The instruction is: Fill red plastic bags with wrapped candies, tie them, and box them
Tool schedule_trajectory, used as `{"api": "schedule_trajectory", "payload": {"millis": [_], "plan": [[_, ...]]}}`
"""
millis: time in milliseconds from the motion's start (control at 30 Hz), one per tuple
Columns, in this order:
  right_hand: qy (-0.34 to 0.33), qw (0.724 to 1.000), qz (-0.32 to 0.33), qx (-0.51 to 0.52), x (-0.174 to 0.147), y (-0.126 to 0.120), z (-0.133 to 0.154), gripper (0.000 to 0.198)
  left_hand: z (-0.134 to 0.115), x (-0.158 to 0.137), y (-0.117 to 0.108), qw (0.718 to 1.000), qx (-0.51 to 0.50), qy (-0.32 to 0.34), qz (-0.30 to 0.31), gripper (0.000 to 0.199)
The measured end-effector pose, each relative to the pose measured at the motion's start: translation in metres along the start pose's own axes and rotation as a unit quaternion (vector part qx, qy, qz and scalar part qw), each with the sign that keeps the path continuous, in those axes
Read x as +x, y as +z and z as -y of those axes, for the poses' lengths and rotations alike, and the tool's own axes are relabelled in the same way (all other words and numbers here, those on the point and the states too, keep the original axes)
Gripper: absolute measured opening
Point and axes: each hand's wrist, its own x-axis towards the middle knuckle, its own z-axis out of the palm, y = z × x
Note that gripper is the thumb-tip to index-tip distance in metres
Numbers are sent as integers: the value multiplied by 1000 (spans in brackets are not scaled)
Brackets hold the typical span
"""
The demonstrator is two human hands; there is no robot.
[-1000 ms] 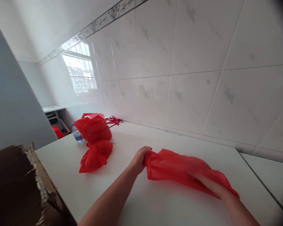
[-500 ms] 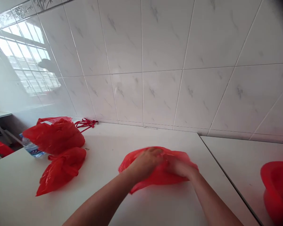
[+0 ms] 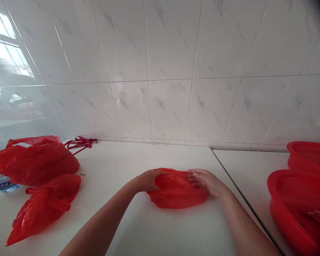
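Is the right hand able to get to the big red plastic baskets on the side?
Probably yes. The right hand rests on the crumpled red plastic bag, and only bare white countertop lies between it and the red plastic baskets further right.

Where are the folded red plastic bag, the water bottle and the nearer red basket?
folded red plastic bag point(image 3: 177, 192), head view, crumpled middle.
water bottle point(image 3: 0, 184), head view, labelled side.
nearer red basket point(image 3: 296, 192), head view, mesh inner wall.

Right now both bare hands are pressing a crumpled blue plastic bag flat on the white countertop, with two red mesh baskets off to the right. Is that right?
Not quite: the crumpled plastic bag is red, not blue, as the head view shows. The left hand and right hand do press it on the white countertop, and the two red mesh baskets sit to the right.
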Motion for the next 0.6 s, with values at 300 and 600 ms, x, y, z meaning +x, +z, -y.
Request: {"api": "schedule_trajectory", "payload": {"millis": [300, 600], "plan": [[-56, 974, -52, -213, 6, 22, 16, 31, -54, -22, 24, 980, 50, 162, -103, 32], [-42, 878, -136, -456, 14, 46, 6, 43, -40, -34, 56, 967, 112, 205, -100, 24]]}}
